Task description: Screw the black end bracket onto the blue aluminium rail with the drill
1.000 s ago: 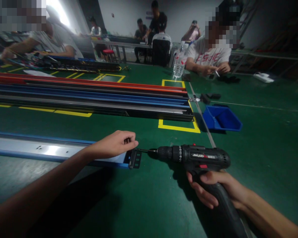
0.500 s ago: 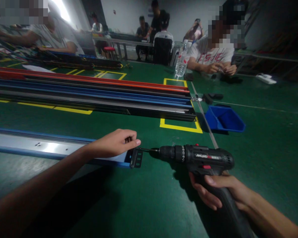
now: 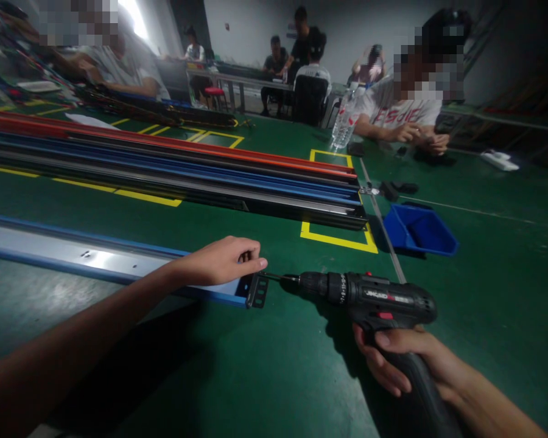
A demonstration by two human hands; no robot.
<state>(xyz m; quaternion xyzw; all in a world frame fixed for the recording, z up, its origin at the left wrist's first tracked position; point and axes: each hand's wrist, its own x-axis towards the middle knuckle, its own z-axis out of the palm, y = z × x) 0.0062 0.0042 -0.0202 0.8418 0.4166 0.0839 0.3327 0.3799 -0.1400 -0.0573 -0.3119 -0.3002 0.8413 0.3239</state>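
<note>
My right hand [image 3: 393,359] is wrapped round the grip of a black power drill [image 3: 374,298], whose long bit points left. The bit's tip meets a small black slotted bracket [image 3: 259,291] at the right end of a blue-edged metal rail [image 3: 114,258]. Over that end of the rail lies my left hand [image 3: 228,260], fingers curled and thumb near the bit's tip. Whatever its fingers pinch is too small or hidden to make out.
Long red, black and blue rails [image 3: 210,170] lie across the green table [image 3: 274,365] behind. At right are a blue bin [image 3: 420,230] and a black tool [image 3: 398,190]. Plastic bottles [image 3: 344,125] stand near a seated person [image 3: 406,115].
The whole view has shifted slightly, so things appear a little further right. Both hands, the drill and the bracket keep nearly the same places relative to each other.
</note>
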